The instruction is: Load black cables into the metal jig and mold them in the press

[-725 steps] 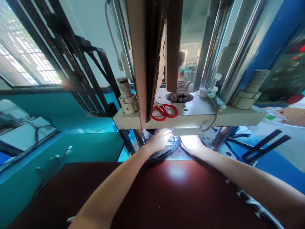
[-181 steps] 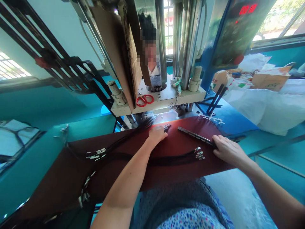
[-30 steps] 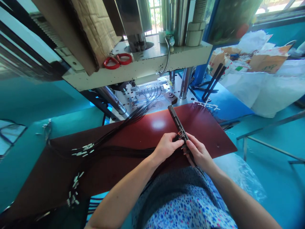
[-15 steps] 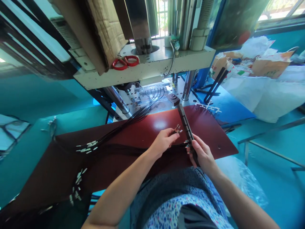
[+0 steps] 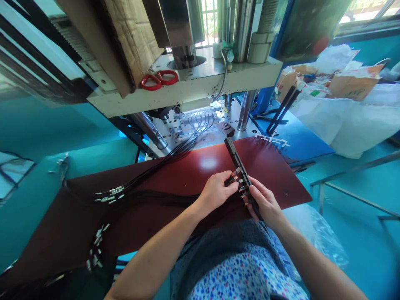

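My right hand [image 5: 265, 199] is closed round the near end of a long, dark slotted bar [image 5: 236, 159], held tilted above the reddish-brown board [image 5: 265, 160]. Between the fingers of my left hand [image 5: 218, 188] is a black cable with a metal connector end [image 5: 236, 171], which is up against the bar's left side. More metal connector ends sit along the bar near my right fingers. Black cables [image 5: 165, 198] run leftward from there across the board. Farther left lie two bunches of silvery connector ends [image 5: 111, 195].
A press with a pale crossbeam [image 5: 193, 89] stands behind the board; red-handled scissors [image 5: 159, 79] lie on it. Inside is a clear mould [image 5: 198, 121] with cables leading out. A blue table [image 5: 308, 139] holds white plastic pieces [image 5: 273, 141]. White sacks [image 5: 343, 125] stand at right.
My left hand has moved slightly right, bringing the connector end against the bar. The bar's far end has swung a little left, away from the small dark block. The view has shifted slightly.
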A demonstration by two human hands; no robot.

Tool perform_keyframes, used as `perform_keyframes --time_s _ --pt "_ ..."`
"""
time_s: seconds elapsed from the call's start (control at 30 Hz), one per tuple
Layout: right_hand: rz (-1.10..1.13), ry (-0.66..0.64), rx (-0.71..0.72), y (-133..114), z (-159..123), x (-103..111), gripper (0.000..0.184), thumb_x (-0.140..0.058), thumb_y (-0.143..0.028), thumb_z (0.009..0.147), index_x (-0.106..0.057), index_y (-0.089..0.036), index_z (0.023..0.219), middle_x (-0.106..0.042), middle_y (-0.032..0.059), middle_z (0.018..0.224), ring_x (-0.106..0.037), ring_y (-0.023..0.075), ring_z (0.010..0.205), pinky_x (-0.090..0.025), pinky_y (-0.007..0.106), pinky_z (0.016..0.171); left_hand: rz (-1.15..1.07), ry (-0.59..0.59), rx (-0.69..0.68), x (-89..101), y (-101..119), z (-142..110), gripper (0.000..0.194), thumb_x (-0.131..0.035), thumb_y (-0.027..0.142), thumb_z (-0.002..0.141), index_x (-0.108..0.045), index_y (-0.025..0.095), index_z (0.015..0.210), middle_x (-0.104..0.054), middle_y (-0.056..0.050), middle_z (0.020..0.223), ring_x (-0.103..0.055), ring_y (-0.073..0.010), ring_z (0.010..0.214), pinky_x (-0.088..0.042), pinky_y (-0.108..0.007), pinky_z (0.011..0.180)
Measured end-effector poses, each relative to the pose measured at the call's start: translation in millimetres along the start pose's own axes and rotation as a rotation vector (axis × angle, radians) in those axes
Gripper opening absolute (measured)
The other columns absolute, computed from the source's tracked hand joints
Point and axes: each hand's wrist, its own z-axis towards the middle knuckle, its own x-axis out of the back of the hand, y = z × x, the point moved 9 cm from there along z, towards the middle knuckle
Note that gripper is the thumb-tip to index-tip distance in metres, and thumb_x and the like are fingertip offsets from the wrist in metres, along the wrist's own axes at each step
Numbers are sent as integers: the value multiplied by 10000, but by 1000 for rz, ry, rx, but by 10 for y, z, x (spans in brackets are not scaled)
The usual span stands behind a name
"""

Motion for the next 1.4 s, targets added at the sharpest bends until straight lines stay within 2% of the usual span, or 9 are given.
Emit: perform_keyframes --time_s 0.2,0.4,0.53,0.7,0.83,0.97,1.1,1.23,1.4 --pt "-12 5 10 1 -13 5 630 -529 -514 809 -381 -199 1334 -543 -32 600 -409 61 317 -301 159 249 238 -5 -64 12 118 -65 261 -398 333 848 -493 176 663 -502 8 616 -418 -113 568 -277 -229 562" --pt "-29 -21 18 4 -22 -13 603 -506 -503 826 -380 -212 1339 -534 -37 594 -404 61 307 -297 162 245 -82 -100 -1 -75 -23 24 279 -424 360 808 -471 158 621 -477 22 610 -407 -106 592 -314 -222 582" --pt "-69 9 33 -9 -20 -13 566 -504 -491 834 -407 -213 1317 -531 -35 605 -404 53 310 -301 153 245 -222 -48 51 -72 -76 23 285 -448 363 790 -464 153 599 -455 31 598 -390 -94 582 -312 -218 573" --pt "-144 -28 47 -25 -15 -64 554 -467 -479 863 -380 -205 1337 -504 -50 587 -388 38 293 -291 138 250 -265 -9 61 -82 -83 -12 276 -467 370 795 -522 142 651 -483 26 630 -409 -92 601 -331 -216 590" --pt "-160 -55 53 -36 -12 -83 558 -461 -481 867 -370 -201 1340 -489 -60 566 -388 44 286 -292 143 246 -319 -68 75 -83 -82 -1 287 -499 402 786 -550 135 694 -478 25 618 -394 -78 557 -321 -204 534" --pt "-107 -41 38 -25 -20 -69 538 -485 -477 857 -402 -203 1313 -513 -44 599 -403 47 317 -296 138 250 -418 -26 167 55 -152 33 279 -497 432 790 -486 160 733 -365 64 519 -284 -47 429 -192 -176 397" --pt "-68 -39 23 -15 -20 -63 503 -492 -469 857 -425 -220 1288 -526 -41 612 -396 37 308 -287 130 252 -553 28 252 106 -239 33 204 -471 400 809 -429 200 816 -363 81 526 -217 -40 381 -105 -160 356" --pt "-65 -60 13 -10 -5 -64 523 -499 -478 848 -420 -210 1290 -522 -40 606 -406 45 314 -285 133 250 -541 -10 292 38 -276 25 267 -461 423 807 -491 165 748 -371 60 519 -241 -39 387 -121 -168 350" --pt "-62 -67 11 -10 -1 -58 547 -501 -480 847 -399 -196 1304 -522 -39 603 -406 48 320 -286 134 249 -523 -20 318 28 -276 25 317 -582 451 712 -489 151 667 -363 64 503 -253 -33 392 -114 -184 364"
